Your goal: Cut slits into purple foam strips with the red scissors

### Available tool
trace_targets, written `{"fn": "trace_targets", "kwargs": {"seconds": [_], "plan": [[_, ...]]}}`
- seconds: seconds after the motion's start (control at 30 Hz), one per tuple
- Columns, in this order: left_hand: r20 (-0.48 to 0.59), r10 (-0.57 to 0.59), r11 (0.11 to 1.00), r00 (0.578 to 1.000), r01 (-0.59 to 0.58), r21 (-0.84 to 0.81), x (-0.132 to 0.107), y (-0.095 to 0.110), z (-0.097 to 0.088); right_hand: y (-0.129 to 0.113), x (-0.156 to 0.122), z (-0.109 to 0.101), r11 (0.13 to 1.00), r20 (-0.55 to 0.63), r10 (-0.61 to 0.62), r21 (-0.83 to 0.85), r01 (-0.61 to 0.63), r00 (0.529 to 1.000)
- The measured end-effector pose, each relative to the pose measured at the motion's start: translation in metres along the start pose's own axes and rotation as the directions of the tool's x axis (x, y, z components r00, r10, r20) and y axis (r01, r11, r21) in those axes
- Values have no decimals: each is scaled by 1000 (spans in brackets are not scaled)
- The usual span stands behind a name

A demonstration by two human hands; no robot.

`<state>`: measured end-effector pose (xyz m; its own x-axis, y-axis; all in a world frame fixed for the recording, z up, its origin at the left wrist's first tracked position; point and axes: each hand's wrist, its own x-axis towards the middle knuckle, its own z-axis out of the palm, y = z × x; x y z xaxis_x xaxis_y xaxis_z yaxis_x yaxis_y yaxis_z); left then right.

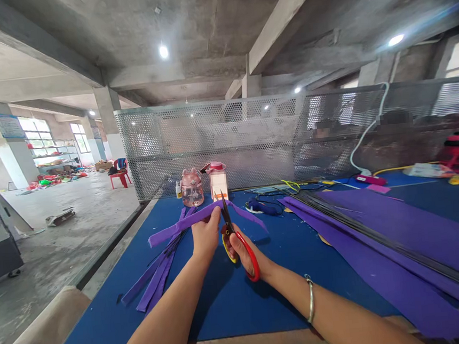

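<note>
My left hand (205, 235) is closed round a long purple fabric strip (178, 227), held up above the blue table (233, 305). My right hand (242, 252) grips red and yellow handled scissors (235, 241) whose dark blades point up and meet the strip right beside my left fingers. The strip runs left from the pinch and a shorter end droops to the right. A silver bangle sits on my right wrist.
Several cut purple strips (158, 277) lie on the table's left. Wide purple sheets (399, 237) with thin dark rods (379, 234) cover the right. A pink bottle (191, 188), a pink-lidded cup (218, 181) and cables stand before a perforated metal screen (250, 138).
</note>
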<state>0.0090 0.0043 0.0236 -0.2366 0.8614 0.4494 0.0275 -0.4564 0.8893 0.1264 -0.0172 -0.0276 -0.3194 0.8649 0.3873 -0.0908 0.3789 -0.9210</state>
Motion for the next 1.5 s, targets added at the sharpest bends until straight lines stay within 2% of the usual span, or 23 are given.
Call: {"fn": "trace_targets", "kwargs": {"seconds": [0.2,0.33,0.47,0.67,0.77,1.0,1.17,1.23,1.33,1.5], "plan": [[41,31,1000,999,-31,-1,-3,4,1,-10,1,4,992,-71,78,107,-70,994],[33,8,1000,999,-8,-3,-2,3,1,-12,0,6,990,-115,115,90,-105,987],[32,-17,1000,999,17,6,-1,-1,1,-12,0,5,994,-147,101,49,-95,984],[1,-48,984,999,47,-170,0,-2,3,-8,1,1,997,-181,49,-52,-59,982],[-6,-68,984,998,66,-168,2,-3,2,-6,2,0,997,-188,51,-53,-62,981],[7,-79,996,997,79,-49,2,-5,1,-13,3,4,984,-166,149,120,-130,975],[-12,-92,994,996,91,-55,2,-2,2,-12,4,4,964,-116,211,190,-186,971],[-16,-106,992,994,105,-75,2,-2,3,-9,4,4,964,-81,186,206,-166,979],[-34,-126,986,991,122,-114,3,-4,4,-5,3,5,978,-41,82,197,-73,996],[-28,-140,981,990,135,-137,1,-1,5,-3,1,4,998,-21,-6,66,7,1000]]}}
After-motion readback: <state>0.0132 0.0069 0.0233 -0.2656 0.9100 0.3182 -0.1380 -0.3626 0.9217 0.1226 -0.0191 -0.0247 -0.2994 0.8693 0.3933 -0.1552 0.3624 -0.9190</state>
